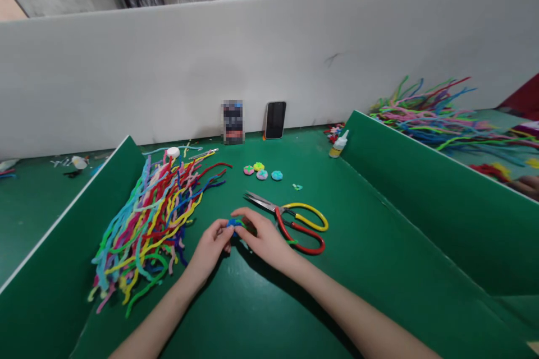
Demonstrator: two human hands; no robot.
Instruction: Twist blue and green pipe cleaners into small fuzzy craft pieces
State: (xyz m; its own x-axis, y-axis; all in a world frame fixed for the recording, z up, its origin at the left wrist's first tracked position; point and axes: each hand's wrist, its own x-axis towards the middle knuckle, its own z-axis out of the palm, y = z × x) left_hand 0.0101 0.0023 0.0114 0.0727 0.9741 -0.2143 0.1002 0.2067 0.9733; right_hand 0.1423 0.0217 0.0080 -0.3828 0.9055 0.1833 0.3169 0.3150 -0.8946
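A small, compact bundle of fuzzy royal-blue pipe cleaner (233, 223) sits pinched at seven o'clock from the view's centre, a bright green fuzzy strand (241, 223) at its three o'clock side; its outline is partly covered.

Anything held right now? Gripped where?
Yes: a small blue fuzzy piece, at its edges, between both hands' fingertips, left hand from the left, right hand from the right. Exact contact spots are partly hidden.

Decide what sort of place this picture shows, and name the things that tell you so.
Probably a craft workshop with divided workspaces. A heap of multicoloured pipe cleaners lies on the left, scissors with one red and one yellow handle lie nearby, and green dividers separate this space from its neighbours.
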